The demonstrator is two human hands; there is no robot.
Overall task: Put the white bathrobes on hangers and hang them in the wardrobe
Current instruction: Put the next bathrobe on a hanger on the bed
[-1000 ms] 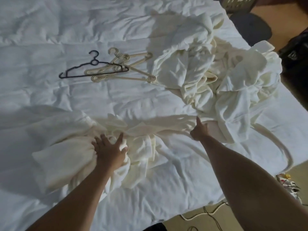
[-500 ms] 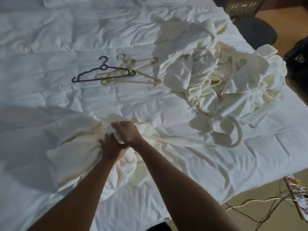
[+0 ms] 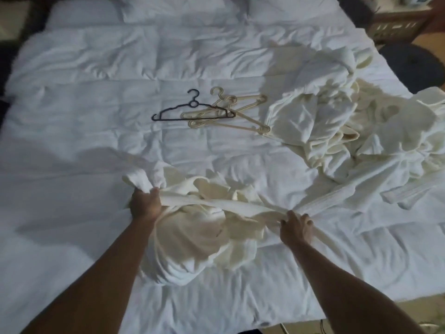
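Head view, looking forward and down across a bed (image 3: 101, 145) under a rumpled white duvet

Near edge, centre: one white bathrobe (image 3: 192, 239), bunched in a loose mound on the duvet, a long band of its fabric pulled taut between both hands

Left hand (image 3: 144, 204): fingers curled round a gathered wad of the bathrobe at the mound's left end, gripping

Right hand (image 3: 297, 229): fingers curled over the band's right end, gripping, pressed down toward the duvet (exact fingertip placement lost in the folds)

Middle of bed, well apart from the held bathrobe: black hanger (image 3: 192, 112) lying flat, hook toward the headboard; cream hangers (image 3: 231, 114) just beside it on the right, overlapping one another and crossing the black hanger's right arm (count unclear)

Right side of bed: heap of further white bathrobes (image 3: 349, 131), crumpled, touching the tip of the nearest cream hanger, spilling toward the bed's right edge

Far end: white pillows (image 3: 183, 8) against the headboard

Beyond the right edge: dark round seat (image 3: 414, 66) on the floor
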